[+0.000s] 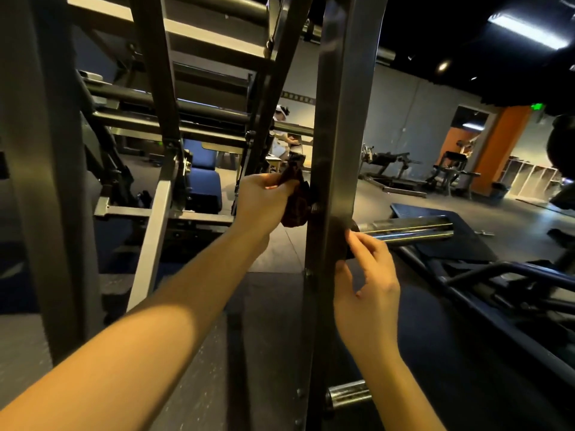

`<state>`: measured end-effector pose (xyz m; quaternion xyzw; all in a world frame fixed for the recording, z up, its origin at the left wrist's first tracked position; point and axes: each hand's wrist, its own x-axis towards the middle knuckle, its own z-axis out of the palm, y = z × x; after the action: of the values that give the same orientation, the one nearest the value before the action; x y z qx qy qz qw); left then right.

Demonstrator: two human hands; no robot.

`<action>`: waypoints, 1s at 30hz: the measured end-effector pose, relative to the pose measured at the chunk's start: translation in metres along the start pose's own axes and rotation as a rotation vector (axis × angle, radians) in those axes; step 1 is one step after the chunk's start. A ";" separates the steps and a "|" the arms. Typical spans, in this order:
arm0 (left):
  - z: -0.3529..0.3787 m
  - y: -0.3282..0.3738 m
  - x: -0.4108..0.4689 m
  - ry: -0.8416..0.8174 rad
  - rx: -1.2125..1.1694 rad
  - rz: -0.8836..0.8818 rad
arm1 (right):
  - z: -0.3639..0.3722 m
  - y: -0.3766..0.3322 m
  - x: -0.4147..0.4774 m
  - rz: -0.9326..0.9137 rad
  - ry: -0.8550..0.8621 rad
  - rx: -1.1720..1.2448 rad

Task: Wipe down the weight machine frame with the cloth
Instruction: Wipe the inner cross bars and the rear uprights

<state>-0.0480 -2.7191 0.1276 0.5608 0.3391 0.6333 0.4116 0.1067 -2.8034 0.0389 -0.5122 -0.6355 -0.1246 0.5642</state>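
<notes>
Cloth, gripped by the left hand, pressed on the frame post; right hand touched it, fingers loose. Most bars seemed still to do.

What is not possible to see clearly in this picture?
1. Head view: the left hand covers much of the cloth.
2. Head view: the post runs off the top and bottom edges.
3. Head view: shadow hides what the right hand touches beside the post.
</notes>
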 end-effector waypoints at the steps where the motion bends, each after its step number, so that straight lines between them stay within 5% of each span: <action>1: 0.001 -0.007 -0.002 0.008 -0.017 -0.055 | 0.000 0.001 -0.004 0.004 -0.023 -0.024; 11: 0.010 -0.058 -0.094 -0.055 0.264 0.243 | 0.003 0.012 -0.027 -0.046 -0.107 -0.047; 14: 0.013 -0.056 -0.047 0.025 0.261 0.125 | 0.000 0.013 -0.025 -0.035 -0.125 -0.050; 18: 0.005 -0.066 -0.047 -0.108 0.304 0.030 | -0.001 0.018 -0.030 0.017 -0.134 -0.017; 24: 0.000 -0.076 -0.062 -0.138 0.412 0.152 | 0.014 0.026 -0.059 0.103 -0.113 0.032; 30: -0.002 -0.126 -0.059 -0.169 0.266 -0.140 | 0.012 0.038 -0.090 0.261 -0.166 0.051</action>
<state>-0.0304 -2.7175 -0.0105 0.6365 0.4223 0.5032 0.4041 0.1152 -2.8236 -0.0573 -0.5846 -0.6108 0.0087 0.5339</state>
